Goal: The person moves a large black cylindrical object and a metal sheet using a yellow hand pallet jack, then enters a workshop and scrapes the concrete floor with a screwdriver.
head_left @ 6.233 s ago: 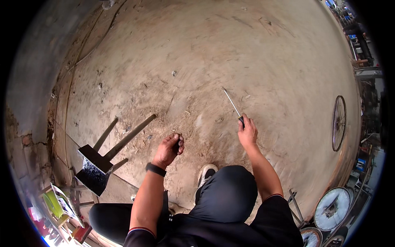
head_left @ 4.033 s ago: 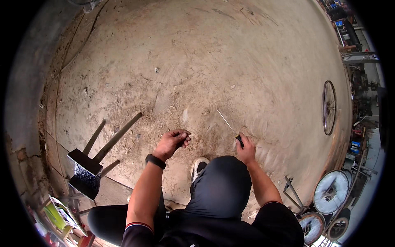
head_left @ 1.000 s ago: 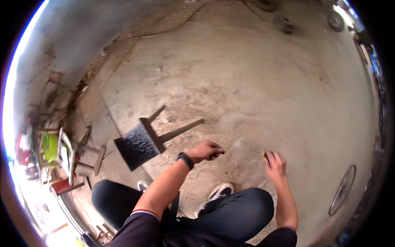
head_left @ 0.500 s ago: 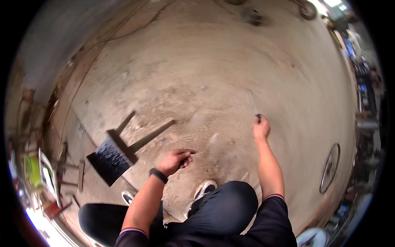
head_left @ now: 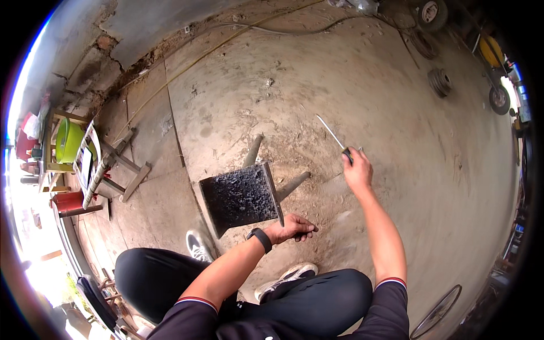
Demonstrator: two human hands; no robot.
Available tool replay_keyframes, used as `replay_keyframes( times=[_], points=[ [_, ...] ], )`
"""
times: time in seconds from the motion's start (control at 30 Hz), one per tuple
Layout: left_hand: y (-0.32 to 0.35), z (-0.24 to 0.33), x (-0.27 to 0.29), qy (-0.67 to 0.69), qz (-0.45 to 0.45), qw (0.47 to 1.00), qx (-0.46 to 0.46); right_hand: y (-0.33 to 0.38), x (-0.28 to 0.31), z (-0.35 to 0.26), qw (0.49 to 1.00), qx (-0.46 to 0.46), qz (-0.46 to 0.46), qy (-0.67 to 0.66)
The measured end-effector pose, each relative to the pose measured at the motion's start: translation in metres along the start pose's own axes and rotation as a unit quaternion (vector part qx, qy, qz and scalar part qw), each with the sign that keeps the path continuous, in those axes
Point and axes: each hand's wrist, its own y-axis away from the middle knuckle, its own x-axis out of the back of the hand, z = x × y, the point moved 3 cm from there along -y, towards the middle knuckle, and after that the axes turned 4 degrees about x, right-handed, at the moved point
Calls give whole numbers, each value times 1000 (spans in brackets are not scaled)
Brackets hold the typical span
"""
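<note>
My right hand [head_left: 357, 170] is raised over the concrete floor and grips a screwdriver [head_left: 334, 137] by its dark handle, the thin metal shaft pointing up and to the left. My left hand [head_left: 292, 228] hovers low beside the front corner of a small black-topped metal stool [head_left: 241, 198], fingers curled around something small and dark that I cannot make out. A black watch sits on my left wrist. My knees in dark trousers and white shoes [head_left: 286, 278] show below.
A wooden stand with a green basin [head_left: 71, 141] and a red stool [head_left: 71, 203] are at the far left. Cables run along the cracked wall base. Small wheels [head_left: 439, 82] lie at the upper right; a bicycle wheel [head_left: 436, 311] is at the lower right.
The view has swung, so the stool now sits near the centre. My right hand with the screwdriver has stayed raised; my left hand has stayed low next to the stool.
</note>
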Motion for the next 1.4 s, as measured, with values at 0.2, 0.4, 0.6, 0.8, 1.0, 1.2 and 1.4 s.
replay_keyframes(
  times=[0.2,0.4,0.6,0.8,1.0,1.2,1.4],
  points=[
    [11,-18,6,45,6,999,-13,-40,-24,-24,999,7,-29,27],
    [8,-44,20,55,7,998,-19,-40,-25,-34,999,43,-15,29],
    [21,-25,7,55,53,989,-125,-29,-31,-52,991,131,-26,-7],
    [15,-35,4,70,12,975,-213,-34,-30,-83,962,262,-73,5],
    [25,-27,4,158,19,962,-224,-33,-42,-89,963,248,-101,28],
    [11,-28,10,240,13,956,-170,-14,-15,-65,976,211,-46,-25],
    [-36,-53,33,221,37,966,-130,48,54,-39,977,208,-21,-37]
  ],
)
